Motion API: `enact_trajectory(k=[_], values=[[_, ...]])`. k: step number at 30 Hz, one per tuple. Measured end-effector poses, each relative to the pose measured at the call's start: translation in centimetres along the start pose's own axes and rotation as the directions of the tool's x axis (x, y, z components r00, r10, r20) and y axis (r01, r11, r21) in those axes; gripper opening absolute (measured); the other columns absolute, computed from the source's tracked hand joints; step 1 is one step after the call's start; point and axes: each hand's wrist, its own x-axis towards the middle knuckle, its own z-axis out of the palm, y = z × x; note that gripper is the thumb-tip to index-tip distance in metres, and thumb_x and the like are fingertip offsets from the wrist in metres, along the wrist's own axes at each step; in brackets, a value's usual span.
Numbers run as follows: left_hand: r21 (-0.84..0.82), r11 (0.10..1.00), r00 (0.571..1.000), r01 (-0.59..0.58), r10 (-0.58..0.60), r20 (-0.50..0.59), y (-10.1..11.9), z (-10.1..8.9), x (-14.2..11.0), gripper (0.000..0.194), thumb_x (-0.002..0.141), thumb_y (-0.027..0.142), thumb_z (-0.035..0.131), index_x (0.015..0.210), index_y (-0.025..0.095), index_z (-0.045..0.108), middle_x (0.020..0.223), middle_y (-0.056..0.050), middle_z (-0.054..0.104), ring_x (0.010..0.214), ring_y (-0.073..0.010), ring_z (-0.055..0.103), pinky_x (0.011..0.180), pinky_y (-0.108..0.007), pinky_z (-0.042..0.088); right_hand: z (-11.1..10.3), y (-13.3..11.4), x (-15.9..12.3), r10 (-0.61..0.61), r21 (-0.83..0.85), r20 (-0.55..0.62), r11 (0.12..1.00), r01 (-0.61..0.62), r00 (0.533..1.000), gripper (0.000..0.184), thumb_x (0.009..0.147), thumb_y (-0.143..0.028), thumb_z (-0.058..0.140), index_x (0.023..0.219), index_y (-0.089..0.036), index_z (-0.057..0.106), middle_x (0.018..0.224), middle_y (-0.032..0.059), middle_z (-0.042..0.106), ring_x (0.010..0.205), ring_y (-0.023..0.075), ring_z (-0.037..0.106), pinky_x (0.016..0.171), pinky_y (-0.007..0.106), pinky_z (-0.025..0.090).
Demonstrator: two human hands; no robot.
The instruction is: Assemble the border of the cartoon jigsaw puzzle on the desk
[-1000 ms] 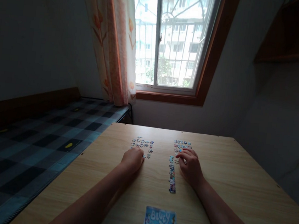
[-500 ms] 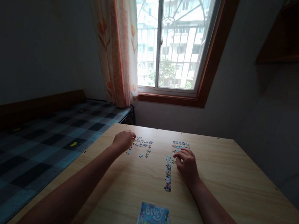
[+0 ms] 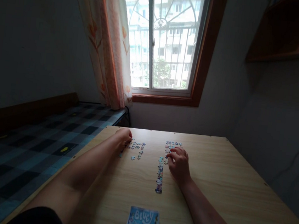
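Note:
My left hand (image 3: 124, 135) is at the far left edge of a spread of loose jigsaw puzzle pieces (image 3: 136, 147). Its fingers are curled together, and whatever they hold is hidden. Over a second group of puzzle pieces (image 3: 174, 143) rests my right hand (image 3: 179, 162), fingers bent and thumb apart from the index finger, with no piece visible between them. Just left of it, a narrow strip of joined puzzle pieces (image 3: 160, 177) runs toward me. Some pieces lie hidden beneath the right hand.
Everything lies on a light wooden table (image 3: 226, 191). A colourful picture sheet marked "Bluey" (image 3: 142, 223) is at the near edge. To the left stands a bed with a checked cover (image 3: 41, 143); a window (image 3: 170, 43) and curtain (image 3: 105, 43) are beyond the table.
The view has turned slightly right. My left hand has reached farther over the upper left pieces, and a dark sleeve now shows. My right hand has stayed nearly in place.

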Motion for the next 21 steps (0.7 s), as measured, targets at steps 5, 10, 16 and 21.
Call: enact_trajectory(k=[5,10,16,21], values=[[0.058,0.998,1.000,-0.023,0.024,-0.014,0.1,-0.1,0.6,0.019,0.067,0.029,0.078,0.086,0.028,0.081,0.092,-0.002,0.078,0.085,-0.0189,0.069,0.074,-0.022,0.047,0.0,0.0,0.0,0.014,-0.010,-0.008,1.000,-0.014,1.000,0.021,0.082,-0.012,0.060,0.075,-0.026,0.075,0.100,0.0044,0.071,0.108,0.0251,0.055,0.105,0.044,0.035],[0.081,0.995,0.998,-0.050,0.052,-0.023,0.7,-0.1,0.8,0.015,0.064,0.029,0.080,0.079,0.027,0.080,0.087,-0.004,0.077,0.086,-0.0203,0.069,0.077,-0.024,0.048,-0.1,-0.1,0.1,0.023,-0.001,0.007,1.000,-0.023,1.000,0.021,0.082,-0.012,0.061,0.075,-0.025,0.074,0.100,0.0043,0.071,0.110,0.0246,0.055,0.105,0.043,0.035],[-0.016,0.993,0.993,-0.114,0.114,-0.022,0.5,-0.9,0.7,0.009,0.062,0.028,0.078,0.069,0.022,0.075,0.077,-0.004,0.075,0.077,-0.0177,0.067,0.070,-0.022,0.048,-0.2,-0.2,0.1,0.037,-0.022,0.052,0.999,-0.036,0.998,0.022,0.083,-0.013,0.059,0.076,-0.026,0.075,0.104,0.0051,0.071,0.114,0.0259,0.054,0.108,0.045,0.034],[-0.199,0.942,0.962,-0.270,0.258,-0.086,1.2,-3.0,-0.3,0.011,0.075,0.023,0.069,0.083,0.017,0.073,0.084,-0.003,0.075,0.078,-0.0138,0.067,0.068,-0.020,0.048,-0.1,0.0,0.1,0.047,-0.018,0.053,0.999,-0.046,0.997,0.023,0.081,-0.012,0.058,0.076,-0.025,0.075,0.108,0.0060,0.070,0.120,0.0263,0.052,0.111,0.047,0.033]])
